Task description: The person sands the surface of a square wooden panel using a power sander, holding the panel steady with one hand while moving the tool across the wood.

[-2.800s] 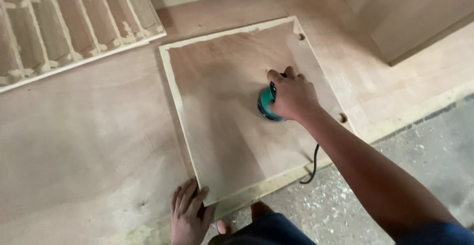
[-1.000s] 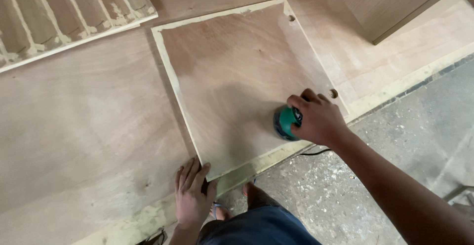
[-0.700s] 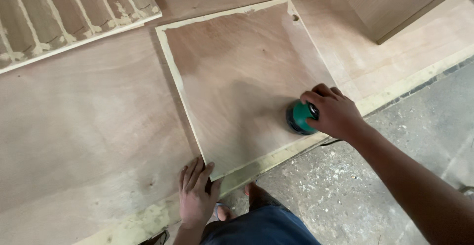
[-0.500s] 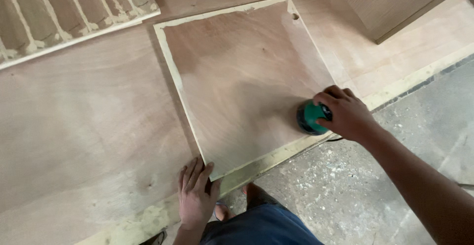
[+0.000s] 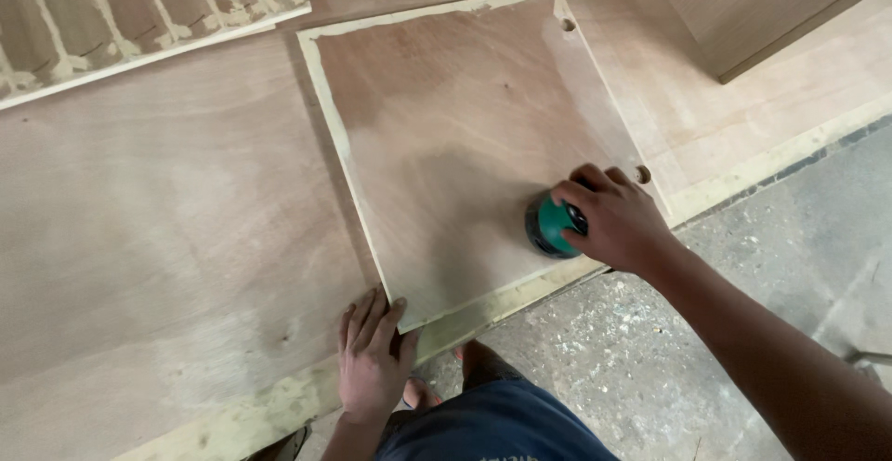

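Down at the lower right of the square plywood panel (image 5: pixel 465 145), the right hand (image 5: pixel 618 219) is wrapped over a small green sander (image 5: pixel 550 227), fingers curled around its rounded top and palm pressing it flat on the wood. It sits close to the panel's near edge, just left of the small round hole (image 5: pixel 642 175) by the right-hand corner. Honestly can't tell much about the sander's long axis since it looks round from above and the hand covers most of it; the green dome pokes out toward the left of the frame, away from the wrist. The panel itself is turned a bit, so its edges run diagonally: one corner points toward the bottom of the frame, another with a second hole (image 5: pixel 568 25) sits near the top middle. Pale strips run along its left and top edges. The left hand (image 5: pixel 372 359) lies flat and spread, fingers fairly wide, holding nothing, fingertips touching the panel's bottom corner, palm on the big plywood sheet (image 5: pixel 158 238) that serves as the worktop. In the upper left of the frame there's a board with pale glue ridges (image 5: pixel 111 15), and in the upper right a wooden cabinet piece (image 5: pixel 771 6). Grey concrete floor (image 5: pixel 743 266) fills the lower right, and a bit of blue clothing (image 5: pixel 492 433) shows at the bottom middle.
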